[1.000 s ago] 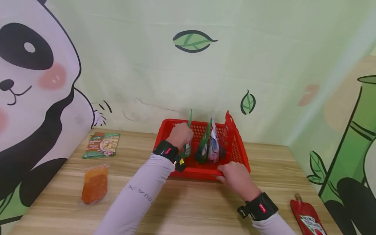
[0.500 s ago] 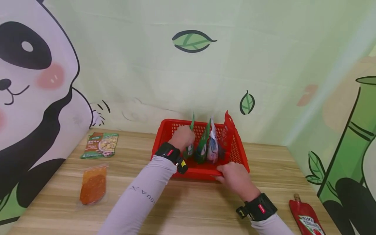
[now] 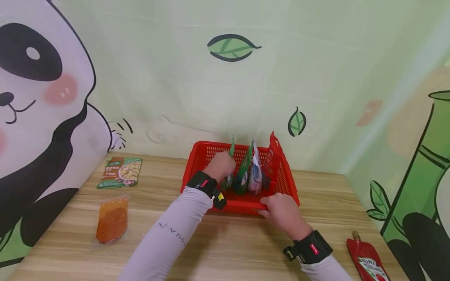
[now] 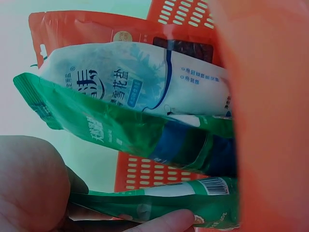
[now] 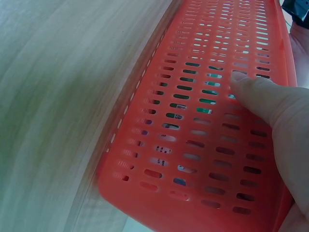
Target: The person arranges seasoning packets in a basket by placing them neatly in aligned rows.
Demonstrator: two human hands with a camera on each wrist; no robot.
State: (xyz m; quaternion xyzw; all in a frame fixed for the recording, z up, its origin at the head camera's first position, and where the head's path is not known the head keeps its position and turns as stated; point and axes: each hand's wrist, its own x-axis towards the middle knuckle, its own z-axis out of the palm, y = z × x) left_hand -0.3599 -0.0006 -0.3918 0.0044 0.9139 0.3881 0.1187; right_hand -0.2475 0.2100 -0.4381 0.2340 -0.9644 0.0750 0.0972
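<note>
A red plastic basket (image 3: 242,207) with slotted walls stands at the back of the table. Inside it, my left hand (image 3: 220,167) pinches a green food packet (image 4: 159,200) with a barcode, held upright on edge. Beside that packet, in a row to its right, stand a green bag (image 4: 116,128) with a blue band, a white-and-blue bag (image 4: 120,67) and a red bag (image 3: 273,158). My right hand (image 3: 281,210) grips the basket's near rim toward its right corner. In the right wrist view its thumb (image 5: 258,96) lies against the outer wall.
On the table's left lie a flat green-and-brown food packet (image 3: 120,172) and a clear pouch of orange-red sauce (image 3: 111,220). A red Heinz ketchup pouch (image 3: 367,257) with a spout lies at the front right. A printed cloth wall (image 3: 168,89) rises right behind the table.
My left hand has shifted a little to the right with the green packet, closer to the other bags. The right hand keeps its place on the rim.
</note>
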